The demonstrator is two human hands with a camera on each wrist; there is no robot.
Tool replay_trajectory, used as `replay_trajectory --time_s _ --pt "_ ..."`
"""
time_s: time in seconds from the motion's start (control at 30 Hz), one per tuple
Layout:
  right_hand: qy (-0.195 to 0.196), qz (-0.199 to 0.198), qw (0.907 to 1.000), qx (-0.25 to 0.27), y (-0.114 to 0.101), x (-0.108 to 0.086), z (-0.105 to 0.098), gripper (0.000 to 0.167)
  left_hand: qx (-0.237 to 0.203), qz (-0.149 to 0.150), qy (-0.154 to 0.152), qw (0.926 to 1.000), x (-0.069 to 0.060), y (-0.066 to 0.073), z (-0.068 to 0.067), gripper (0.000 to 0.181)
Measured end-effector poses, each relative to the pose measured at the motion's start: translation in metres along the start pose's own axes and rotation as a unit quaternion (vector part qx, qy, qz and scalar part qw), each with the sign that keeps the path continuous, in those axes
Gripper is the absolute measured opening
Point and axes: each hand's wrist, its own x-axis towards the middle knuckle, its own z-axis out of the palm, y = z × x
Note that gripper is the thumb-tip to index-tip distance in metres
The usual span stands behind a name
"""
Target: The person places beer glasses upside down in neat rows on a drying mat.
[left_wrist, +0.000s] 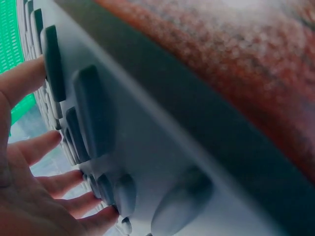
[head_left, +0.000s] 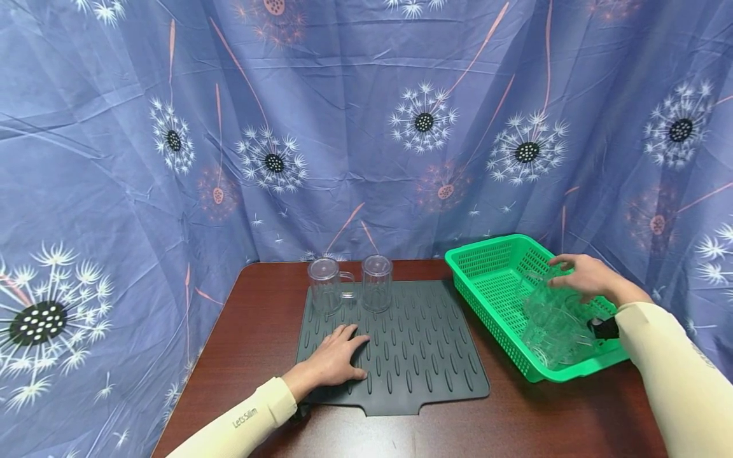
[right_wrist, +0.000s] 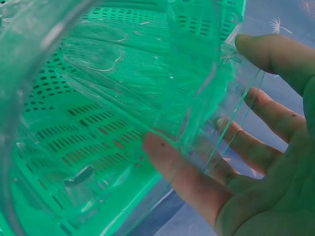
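My left hand (head_left: 338, 357) rests with spread fingers on a dark grey drying mat (head_left: 424, 337) with raised ribs. Behind it, at the mat's back left, stand two clear mugs: the left mug (head_left: 325, 289) has its handle towards the right mug (head_left: 376, 286). My right hand (head_left: 586, 278) is over the right part of a green plastic basket (head_left: 487, 312), fingers apart among clear glassware (head_left: 552, 324) heaped inside. In the right wrist view, fingers (right_wrist: 266, 105) show through a transparent wall; whether they grip it is hard to tell.
A dark red-brown wooden table (head_left: 246, 343) carries the mat, with the basket at its right side. Behind the table hangs a blue curtain (head_left: 343, 127) with dandelion prints, reaching round both sides. The basket's left rim stands close to the mat's right edge.
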Motion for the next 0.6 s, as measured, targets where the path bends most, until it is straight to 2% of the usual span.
replay_trajectory --time_s 0.6 --pt "0.04 0.001 0.9991 0.015 -0.011 -0.006 -0.012 0.075 0.002 -0.006 -0.012 0.9999 -0.001 0.002 0.0 0.072"
